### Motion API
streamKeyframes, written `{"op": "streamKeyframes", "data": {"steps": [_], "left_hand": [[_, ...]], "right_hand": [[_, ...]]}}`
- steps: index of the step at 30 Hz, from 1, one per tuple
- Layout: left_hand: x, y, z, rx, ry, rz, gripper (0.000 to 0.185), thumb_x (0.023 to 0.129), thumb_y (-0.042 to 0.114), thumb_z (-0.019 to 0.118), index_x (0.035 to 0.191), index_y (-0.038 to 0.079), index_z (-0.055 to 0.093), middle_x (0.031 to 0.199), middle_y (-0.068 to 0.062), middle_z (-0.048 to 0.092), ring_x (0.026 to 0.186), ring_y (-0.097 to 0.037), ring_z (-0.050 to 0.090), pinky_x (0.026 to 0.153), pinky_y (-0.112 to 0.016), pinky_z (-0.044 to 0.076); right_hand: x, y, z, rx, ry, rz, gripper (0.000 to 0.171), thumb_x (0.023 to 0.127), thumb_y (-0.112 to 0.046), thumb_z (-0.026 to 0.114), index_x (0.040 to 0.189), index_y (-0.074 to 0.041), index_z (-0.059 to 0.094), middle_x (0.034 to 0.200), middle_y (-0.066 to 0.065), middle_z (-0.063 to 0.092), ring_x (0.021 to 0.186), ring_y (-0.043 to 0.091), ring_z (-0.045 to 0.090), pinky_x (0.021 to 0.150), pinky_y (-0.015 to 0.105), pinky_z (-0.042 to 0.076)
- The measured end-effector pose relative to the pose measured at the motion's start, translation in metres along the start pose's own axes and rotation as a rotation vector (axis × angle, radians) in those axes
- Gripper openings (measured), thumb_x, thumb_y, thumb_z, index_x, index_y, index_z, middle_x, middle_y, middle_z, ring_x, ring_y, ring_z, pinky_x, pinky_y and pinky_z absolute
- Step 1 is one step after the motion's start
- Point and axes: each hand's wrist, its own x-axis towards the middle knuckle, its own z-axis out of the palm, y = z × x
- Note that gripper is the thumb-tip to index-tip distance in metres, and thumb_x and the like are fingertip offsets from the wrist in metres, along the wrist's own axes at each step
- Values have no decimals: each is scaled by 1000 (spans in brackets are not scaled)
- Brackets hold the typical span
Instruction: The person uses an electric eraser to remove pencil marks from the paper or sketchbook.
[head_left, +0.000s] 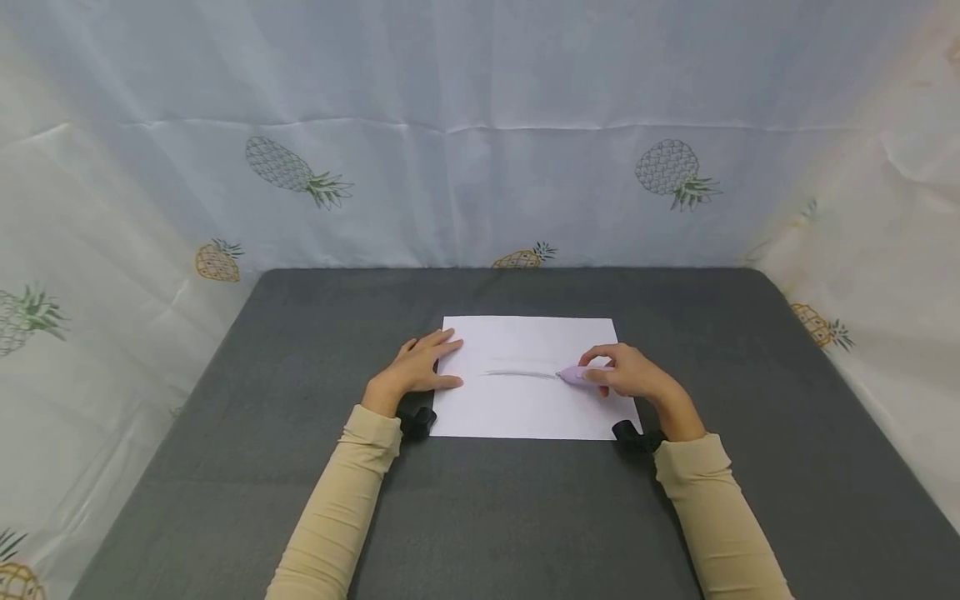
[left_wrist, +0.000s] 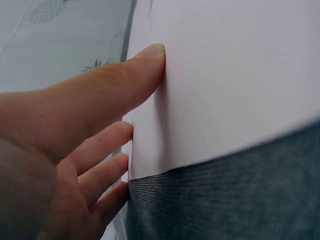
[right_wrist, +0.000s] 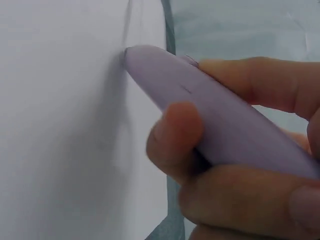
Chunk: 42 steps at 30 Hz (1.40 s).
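1. Lilac tool [head_left: 576, 374]: rear end covered by the right hand [head_left: 630, 372]; cut off by the right edge in the right wrist view; tip detail blurred.
2. Paper [head_left: 525, 408]: left margin covered by the left hand [head_left: 420, 367].
3. Grey mark [head_left: 521, 373]: too faint to read.

Head view high, facing down-forward, wrist views close, all sharing paper [head_left: 528, 379].

Right hand [head_left: 633, 375] holds lilac pen [head_left: 576, 375] on paper [head_left: 525, 408]; left hand [head_left: 420, 367] steadies it.
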Motion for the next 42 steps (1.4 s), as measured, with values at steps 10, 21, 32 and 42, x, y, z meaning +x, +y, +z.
{"op": "streamKeyframes", "data": {"steps": [10, 21, 32, 42], "left_hand": [[1, -2, 0, 6, 2, 4, 75, 89, 41, 65, 151, 14, 33, 163, -12, 20, 152, -32, 17, 121, -60, 9], [1, 0, -1, 8, 11, 11, 73, 90, 39, 65, 150, 12, 34, 163, -13, 20, 152, -34, 18, 121, -61, 10], [0, 2, -2, -11, 2, 10, 73, 89, 38, 66, 150, 12, 35, 163, -13, 20, 152, -34, 18, 121, -60, 10], [1, 1, -3, -12, 0, 16, 73, 89, 38, 66, 150, 12, 35, 163, -14, 20, 152, -34, 18, 121, -61, 9]], "right_hand": [[0, -2, 0, -9, 0, 19, 28, 91, -19, 57, 114, -3, 62, 57, 0, 57, 44, 8, 34, 45, 22, 31], [1, -2, 0, -34, 6, 11, 28, 92, -20, 57, 114, -4, 62, 58, 2, 58, 46, 10, 36, 46, 23, 32], [2, -2, 2, -40, 16, 11, 28, 92, -19, 56, 114, -3, 62, 57, 1, 58, 46, 8, 35, 46, 22, 31], [0, -3, 1, -35, 11, 5, 29, 91, -19, 56, 114, -2, 63, 56, 0, 57, 46, 9, 36, 46, 22, 31]]}}
